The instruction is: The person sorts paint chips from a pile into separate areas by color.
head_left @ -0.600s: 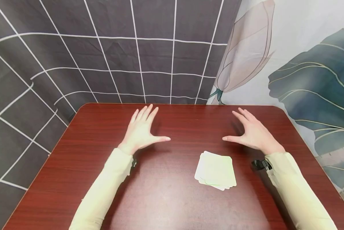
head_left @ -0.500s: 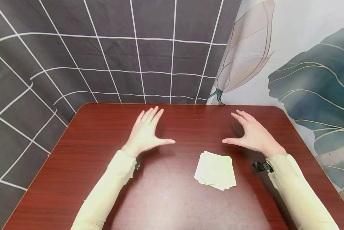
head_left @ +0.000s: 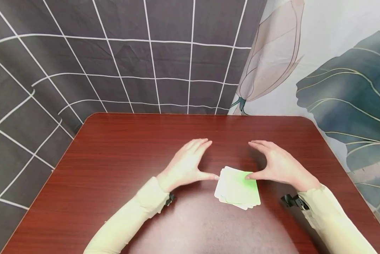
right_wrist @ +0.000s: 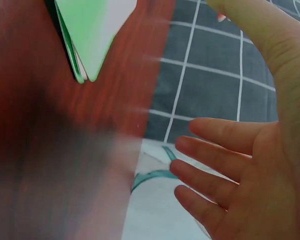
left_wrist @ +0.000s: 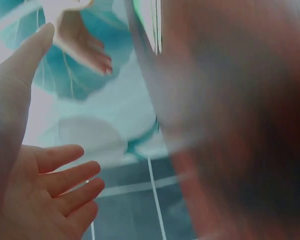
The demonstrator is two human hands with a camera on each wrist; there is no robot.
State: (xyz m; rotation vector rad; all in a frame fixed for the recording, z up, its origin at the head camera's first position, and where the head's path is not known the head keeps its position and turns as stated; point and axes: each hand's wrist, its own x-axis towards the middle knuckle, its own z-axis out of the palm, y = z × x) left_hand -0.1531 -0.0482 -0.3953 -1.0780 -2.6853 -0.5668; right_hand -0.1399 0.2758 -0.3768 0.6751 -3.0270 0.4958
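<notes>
Fingers (right_wrist: 212, 155): loosely spread; left hand (head_left: 186, 165) and right hand (head_left: 280, 164) are gripping nothing.
Card stack (head_left: 237, 190): is lying askew on tabletop (head_left: 145, 137), probably needing level, even contact from 2 sides.

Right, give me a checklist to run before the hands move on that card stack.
1. Left hand open, holding nothing: ok.
2. Right hand open, holding nothing: ok.
3. Card stack resting on the table: ok.
4. Cards squared up: not ok, corners fan out unevenly.
5. Right thumb clear of the cards: cannot tell, it overlaps them in the head view.
</notes>
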